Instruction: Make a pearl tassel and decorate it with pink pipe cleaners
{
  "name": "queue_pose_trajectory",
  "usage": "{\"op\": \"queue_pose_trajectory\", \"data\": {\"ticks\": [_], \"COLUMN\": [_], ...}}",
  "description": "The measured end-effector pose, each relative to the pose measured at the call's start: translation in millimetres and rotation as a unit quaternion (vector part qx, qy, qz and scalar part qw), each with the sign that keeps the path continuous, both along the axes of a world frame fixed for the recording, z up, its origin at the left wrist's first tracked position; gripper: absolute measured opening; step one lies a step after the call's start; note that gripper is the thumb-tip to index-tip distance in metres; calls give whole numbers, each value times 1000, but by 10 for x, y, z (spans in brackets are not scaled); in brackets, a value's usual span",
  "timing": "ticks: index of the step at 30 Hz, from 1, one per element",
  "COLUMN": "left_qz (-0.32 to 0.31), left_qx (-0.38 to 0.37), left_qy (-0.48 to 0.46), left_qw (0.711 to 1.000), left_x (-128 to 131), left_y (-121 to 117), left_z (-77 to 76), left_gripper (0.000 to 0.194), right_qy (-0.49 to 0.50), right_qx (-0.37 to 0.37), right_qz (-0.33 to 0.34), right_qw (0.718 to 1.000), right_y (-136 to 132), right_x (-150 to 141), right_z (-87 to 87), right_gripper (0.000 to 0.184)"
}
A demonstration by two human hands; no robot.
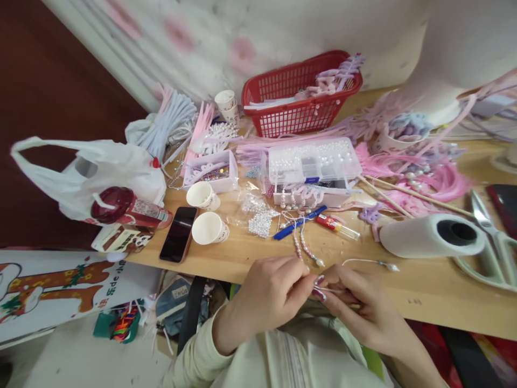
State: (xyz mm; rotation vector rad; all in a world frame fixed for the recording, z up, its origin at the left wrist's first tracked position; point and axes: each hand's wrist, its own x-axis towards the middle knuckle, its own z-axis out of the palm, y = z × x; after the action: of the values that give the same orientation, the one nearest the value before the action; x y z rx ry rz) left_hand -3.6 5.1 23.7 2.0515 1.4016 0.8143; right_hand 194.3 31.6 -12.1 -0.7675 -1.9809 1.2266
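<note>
My left hand (269, 293) and my right hand (357, 304) meet at the near edge of the wooden table (436, 293), fingertips pinched together on a thin white wire or thread (365, 262) that runs right to a pearl bead. A short strand of pink and white beads (306, 249) lies just beyond my fingers. Both hands are closed in a pinch.
On the table stand a clear bead organiser box (313, 161), a red basket (301, 97), two paper cups (209, 228), a phone (178, 234), a blue pen (299, 222), a glue tube (337, 226), a paper roll (432, 236), scissors (490, 242) and pink pipe cleaners (428, 178). A white plastic bag (92, 170) lies left.
</note>
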Motion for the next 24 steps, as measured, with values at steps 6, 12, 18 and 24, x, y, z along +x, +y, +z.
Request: {"op": "queue_pose_trajectory", "data": {"ticks": [6, 12, 18, 24], "left_qz": [-19, 177, 133, -21], "left_qx": [2, 27, -84, -210], "left_qy": [35, 164, 316, 401], "left_qw": [999, 970, 936, 891], "left_x": [-95, -788, -1124, -990], "left_y": [89, 516, 1091, 1600], "left_z": [96, 610, 771, 551], "left_gripper": [30, 21, 37, 41], "right_qy": [9, -43, -76, -87], "right_qx": [97, 166, 173, 194], "right_qz": [-43, -157, -178, -190], "right_qw": [994, 973, 966, 958], "right_y": [170, 315, 314, 361], "right_x": [1, 49, 119, 100], "right_z": [-67, -150, -220, -216], "right_gripper": [14, 20, 16, 13]}}
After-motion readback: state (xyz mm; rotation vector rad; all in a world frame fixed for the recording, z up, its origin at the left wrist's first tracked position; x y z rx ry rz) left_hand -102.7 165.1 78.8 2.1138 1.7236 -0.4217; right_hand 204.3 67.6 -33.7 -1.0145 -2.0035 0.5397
